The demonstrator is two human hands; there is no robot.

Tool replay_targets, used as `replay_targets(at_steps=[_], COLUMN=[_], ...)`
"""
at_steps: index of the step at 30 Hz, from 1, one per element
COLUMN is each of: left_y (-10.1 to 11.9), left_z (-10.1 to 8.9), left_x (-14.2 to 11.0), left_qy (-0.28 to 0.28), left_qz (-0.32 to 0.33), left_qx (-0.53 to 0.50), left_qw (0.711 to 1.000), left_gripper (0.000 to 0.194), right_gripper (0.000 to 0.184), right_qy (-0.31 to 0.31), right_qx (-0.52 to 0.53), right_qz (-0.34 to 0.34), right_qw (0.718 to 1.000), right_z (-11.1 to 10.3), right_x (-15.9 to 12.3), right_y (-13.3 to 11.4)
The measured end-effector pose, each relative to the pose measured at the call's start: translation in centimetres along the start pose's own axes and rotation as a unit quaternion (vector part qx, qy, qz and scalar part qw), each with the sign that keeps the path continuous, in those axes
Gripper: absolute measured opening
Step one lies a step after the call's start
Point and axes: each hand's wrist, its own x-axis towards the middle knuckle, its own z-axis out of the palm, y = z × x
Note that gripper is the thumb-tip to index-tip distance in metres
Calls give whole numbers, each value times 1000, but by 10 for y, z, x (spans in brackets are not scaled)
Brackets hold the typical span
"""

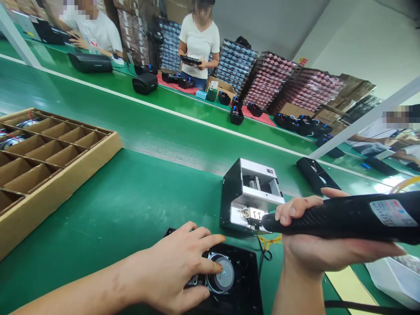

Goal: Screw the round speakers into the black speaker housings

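Note:
My right hand (pixel 303 253) is wrapped round a black electric screwdriver (pixel 348 214), held nearly level. Its tip points left, at the front of a black-and-silver screw feeder (pixel 234 190); whether it touches a screw there is too small to tell. Below, my left hand (pixel 183 269) lies with fingers spread over a black plastic housing (pixel 251 269). One fingertip rests on the round metal back of a speaker (pixel 228 278) seated in that housing. The hand hides the housing's left part.
A divided cardboard box (pixel 95 159) with some speakers stands at left. At right are a white tray (pixel 387 280), yellow paper (pixel 352 286) and a black shell (pixel 316 177). Beyond the green conveyor (pixel 157 118), people handle black housings, with stacked goods behind.

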Motion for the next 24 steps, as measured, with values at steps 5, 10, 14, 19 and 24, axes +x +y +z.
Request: replay_targets(at_steps=[5, 10, 14, 19, 24], left_y=[-3, -6, -6, -4, -5], left_z=[0, 1, 2, 1, 1], left_x=[-2, -3, -3, -2, -3], left_qy=[-2, 4, -5, -14, -18], left_qz=[-6, -8, -11, -14, -9], left_qx=[-16, -12, -18, -19, -26], left_qw=[1000, 1000, 1000, 1000, 999], left_gripper=[40, 40, 42, 43, 50], right_gripper=[89, 90, 94, 93, 90], right_qy=[33, 46, 37, 6, -38], right_qx=[-17, -9, -5, -8, 10], right_qz=[-8, -18, -2, 2, -7], right_qw=[999, 999, 999, 1000, 999], right_z=[-1, -5, -9, -9, -10], right_x=[0, 2, 2, 0, 1], right_y=[-1, -1, 3, 4, 4])
